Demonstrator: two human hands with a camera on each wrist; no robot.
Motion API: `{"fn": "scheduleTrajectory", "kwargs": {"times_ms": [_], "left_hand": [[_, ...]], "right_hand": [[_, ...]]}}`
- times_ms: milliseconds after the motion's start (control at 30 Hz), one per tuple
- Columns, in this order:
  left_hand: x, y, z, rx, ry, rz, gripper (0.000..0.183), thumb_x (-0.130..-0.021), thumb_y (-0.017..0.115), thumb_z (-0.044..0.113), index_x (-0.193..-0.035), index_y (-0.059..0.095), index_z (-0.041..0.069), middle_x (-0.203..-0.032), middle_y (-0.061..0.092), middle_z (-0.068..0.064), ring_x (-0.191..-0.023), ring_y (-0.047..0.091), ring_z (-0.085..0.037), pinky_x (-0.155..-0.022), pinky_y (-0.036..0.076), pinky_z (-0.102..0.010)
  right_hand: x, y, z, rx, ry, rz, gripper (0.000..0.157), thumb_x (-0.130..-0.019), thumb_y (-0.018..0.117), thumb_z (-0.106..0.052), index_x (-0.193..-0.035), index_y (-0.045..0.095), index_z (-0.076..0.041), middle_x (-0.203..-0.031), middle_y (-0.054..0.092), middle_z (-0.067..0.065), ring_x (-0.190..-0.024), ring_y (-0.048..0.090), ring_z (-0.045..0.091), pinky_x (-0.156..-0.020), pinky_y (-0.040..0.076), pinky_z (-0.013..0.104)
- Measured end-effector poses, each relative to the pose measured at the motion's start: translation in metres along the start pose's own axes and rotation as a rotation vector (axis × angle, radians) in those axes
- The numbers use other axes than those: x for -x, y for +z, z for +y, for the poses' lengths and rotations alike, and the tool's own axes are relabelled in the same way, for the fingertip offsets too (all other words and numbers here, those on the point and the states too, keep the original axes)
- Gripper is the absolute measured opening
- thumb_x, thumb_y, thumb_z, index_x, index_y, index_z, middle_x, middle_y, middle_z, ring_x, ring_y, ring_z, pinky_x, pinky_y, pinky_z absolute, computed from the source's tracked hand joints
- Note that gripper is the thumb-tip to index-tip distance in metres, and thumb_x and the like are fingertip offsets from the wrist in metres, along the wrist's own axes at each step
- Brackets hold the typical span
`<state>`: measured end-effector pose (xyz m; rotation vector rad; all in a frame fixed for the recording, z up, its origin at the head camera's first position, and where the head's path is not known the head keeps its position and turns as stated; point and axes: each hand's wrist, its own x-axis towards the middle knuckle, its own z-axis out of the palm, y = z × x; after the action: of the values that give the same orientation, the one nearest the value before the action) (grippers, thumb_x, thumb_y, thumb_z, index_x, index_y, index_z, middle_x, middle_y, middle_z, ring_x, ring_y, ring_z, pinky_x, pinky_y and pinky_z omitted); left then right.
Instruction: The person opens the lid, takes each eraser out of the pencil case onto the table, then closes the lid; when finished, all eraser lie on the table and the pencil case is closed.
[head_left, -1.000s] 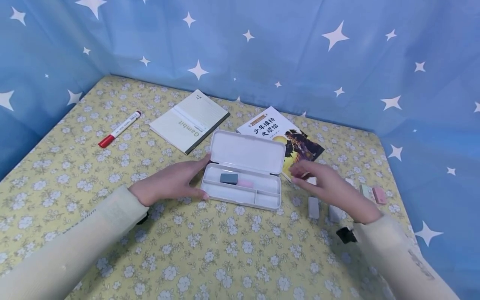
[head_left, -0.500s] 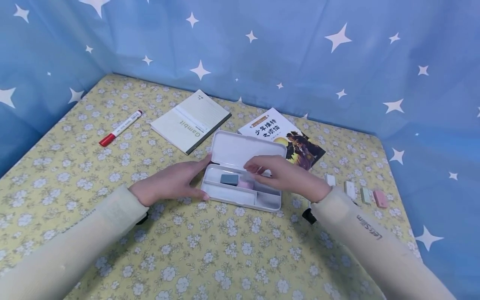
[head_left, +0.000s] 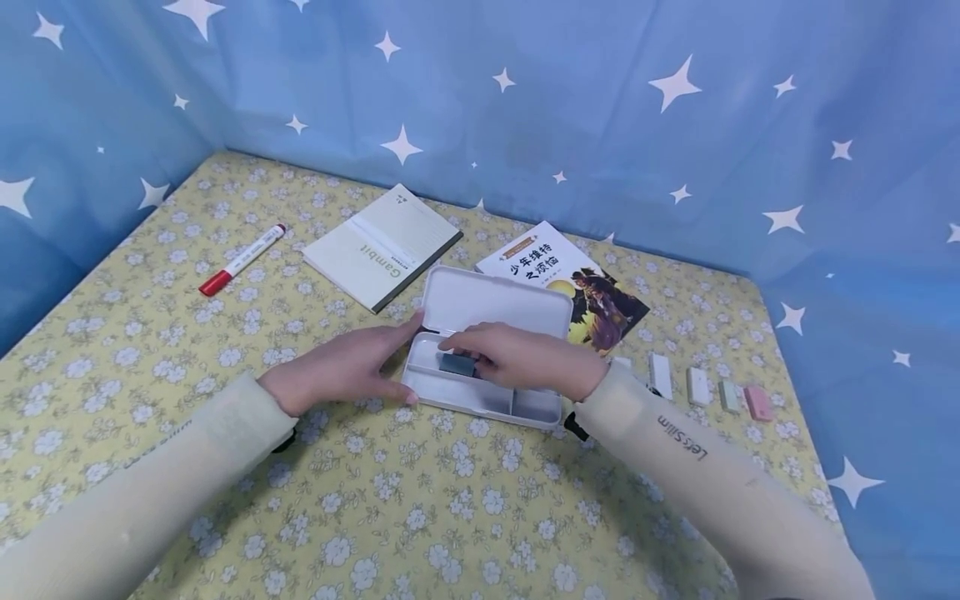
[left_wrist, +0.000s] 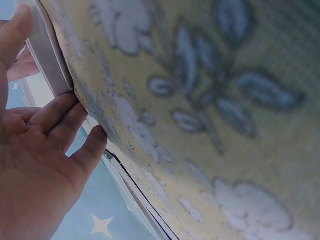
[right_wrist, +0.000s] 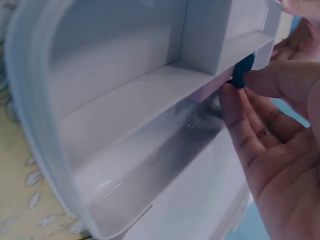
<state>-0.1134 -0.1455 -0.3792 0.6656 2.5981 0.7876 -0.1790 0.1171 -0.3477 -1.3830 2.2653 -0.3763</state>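
A white pencil case (head_left: 453,387) stands on the table with its lid (head_left: 495,296) raised. My left hand (head_left: 341,367) holds its left end, thumb at the front corner and fingers by the hinge side. Over the back compartment, my right hand (head_left: 521,354) pinches a dark teal eraser (head_left: 456,364) between thumb and fingers. The right wrist view shows that teal eraser (right_wrist: 243,71) between the fingertips. Beside it in the same compartment lies a pink eraser (right_wrist: 206,89), mostly hidden by the hand in the head view.
Right of the case stand several erasers: white ones (head_left: 698,387), a green one (head_left: 729,397) and a pink one (head_left: 757,403). Behind it lie a notebook (head_left: 382,246) and a storybook (head_left: 600,300). A red-capped marker (head_left: 242,260) lies far left on the floral cloth (head_left: 450,517).
My right hand has come left from beside the case, into its back compartment, and now pinches the teal eraser. My left hand has stayed at the case's left end.
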Motion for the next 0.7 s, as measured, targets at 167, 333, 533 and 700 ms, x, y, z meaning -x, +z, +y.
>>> {"fn": "scheduleTrajectory", "kwargs": {"times_ms": [167,333,533,700], "left_hand": [[0.002,0.001,-0.001,-0.006,-0.001,0.004,0.117,-0.088,0.083,0.045,-0.168,0.008,0.003,-0.169,0.036,-0.02,-0.149,0.047,-0.037,-0.12,0.045,-0.053],[0.002,0.001,-0.002,-0.005,-0.005,0.009,0.117,-0.088,0.083,0.046,-0.168,0.008,0.003,-0.168,0.038,-0.021,-0.149,0.048,-0.037,-0.119,0.045,-0.053],[0.001,0.001,-0.002,0.005,0.008,0.014,0.118,-0.088,0.084,0.044,-0.168,0.008,0.002,-0.168,0.037,-0.02,-0.149,0.047,-0.037,-0.12,0.044,-0.053],[0.0,0.002,-0.003,0.006,0.015,0.014,0.118,-0.087,0.084,0.044,-0.167,0.008,0.001,-0.168,0.037,-0.02,-0.149,0.048,-0.037,-0.121,0.044,-0.052]], "right_hand": [[-0.005,0.0,-0.005,0.057,0.009,-0.041,0.057,-0.099,0.052,0.007,-0.153,0.054,-0.01,-0.117,0.067,0.009,-0.088,0.052,0.014,-0.08,0.047,0.028],[-0.01,-0.001,-0.005,0.088,0.002,-0.068,0.057,-0.096,0.052,0.008,-0.149,0.059,-0.013,-0.111,0.063,0.008,-0.085,0.045,0.015,-0.078,0.04,0.028],[-0.012,-0.003,-0.005,0.056,0.02,-0.084,0.053,-0.095,0.053,0.009,-0.143,0.063,-0.014,-0.106,0.061,0.008,-0.084,0.044,0.016,-0.077,0.039,0.029],[-0.01,-0.003,-0.004,0.016,0.026,-0.073,0.053,-0.095,0.053,0.01,-0.143,0.061,-0.012,-0.11,0.065,0.006,-0.088,0.049,0.017,-0.08,0.042,0.031]]}}
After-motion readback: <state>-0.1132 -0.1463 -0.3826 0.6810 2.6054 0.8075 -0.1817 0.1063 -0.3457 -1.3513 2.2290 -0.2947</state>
